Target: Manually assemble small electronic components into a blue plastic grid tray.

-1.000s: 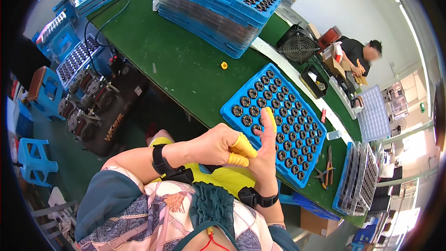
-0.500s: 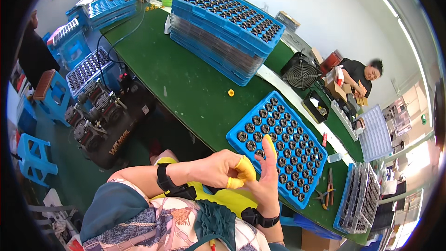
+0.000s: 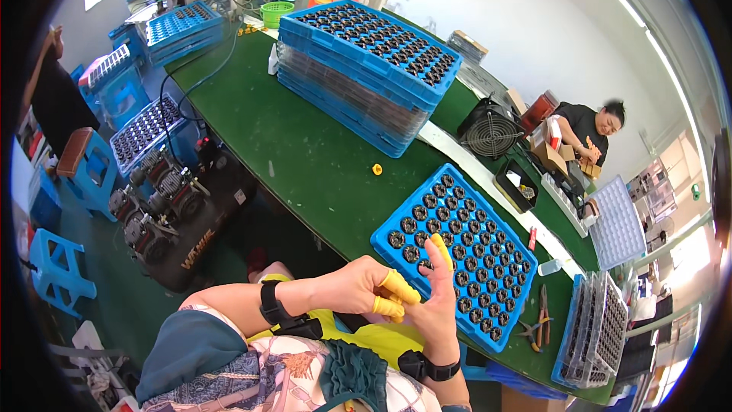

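Observation:
My left hand [image 3: 370, 288] and my right hand [image 3: 437, 301] meet in front of my body, at the near edge of the blue tray [image 3: 390, 230]. Yellow finger cots cover fingertips on both hands. The left fingers are closed in a pinch against the fingers of the right hand; what lies between them is hidden. On my right hand one finger with a yellow cot [image 3: 441, 250] points up, stretched out, and the hand holds nothing visible. Rows of small round dark parts [image 3: 444, 214], like wound coils, sit in the tray beyond.
A tall stack of blue and clear trays [image 3: 358, 80] stands farther back on the green table [image 3: 259, 126]. A small yellow piece [image 3: 377, 169], pliers [image 3: 543, 319] and a black fan [image 3: 490, 131] lie around. Clear trays [image 3: 591, 328] stand right. Another person [image 3: 591, 133] works beyond.
The left fingers have shifted slightly against the right hand, still pinching. The view has tilted a little, so the trays appear slightly lower.

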A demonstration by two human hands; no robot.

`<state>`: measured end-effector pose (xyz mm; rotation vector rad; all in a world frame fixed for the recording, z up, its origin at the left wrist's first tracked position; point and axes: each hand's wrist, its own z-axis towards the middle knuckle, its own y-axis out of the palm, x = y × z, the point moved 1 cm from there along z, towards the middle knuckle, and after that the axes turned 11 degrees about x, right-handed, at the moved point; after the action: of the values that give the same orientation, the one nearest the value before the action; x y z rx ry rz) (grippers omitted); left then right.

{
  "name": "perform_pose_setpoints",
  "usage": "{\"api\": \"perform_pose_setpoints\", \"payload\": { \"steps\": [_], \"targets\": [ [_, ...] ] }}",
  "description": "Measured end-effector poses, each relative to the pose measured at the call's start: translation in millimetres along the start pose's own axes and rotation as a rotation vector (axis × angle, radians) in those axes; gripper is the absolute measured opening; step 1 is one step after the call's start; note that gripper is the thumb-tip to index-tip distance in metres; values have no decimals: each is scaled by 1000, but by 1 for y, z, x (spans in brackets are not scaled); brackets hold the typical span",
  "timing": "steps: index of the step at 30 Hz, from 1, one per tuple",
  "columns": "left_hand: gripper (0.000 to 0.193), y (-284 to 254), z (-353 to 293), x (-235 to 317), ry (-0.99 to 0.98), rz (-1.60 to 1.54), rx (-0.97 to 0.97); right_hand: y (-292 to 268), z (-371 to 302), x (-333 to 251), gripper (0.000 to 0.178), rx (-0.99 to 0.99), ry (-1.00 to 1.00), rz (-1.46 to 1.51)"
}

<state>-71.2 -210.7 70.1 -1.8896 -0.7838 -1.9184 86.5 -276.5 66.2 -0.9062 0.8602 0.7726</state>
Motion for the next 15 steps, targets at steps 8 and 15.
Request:
{"api": "perform_pose_setpoints", "payload": {
  "steps": [8,15],
  "targets": [
    [14,-20,12,1,214,107,173,-14,-7,12,75,8,224,542],
    [21,-87,90,-18,734,915,622,-19,3,20,85,48,227,848]
  ]
}}
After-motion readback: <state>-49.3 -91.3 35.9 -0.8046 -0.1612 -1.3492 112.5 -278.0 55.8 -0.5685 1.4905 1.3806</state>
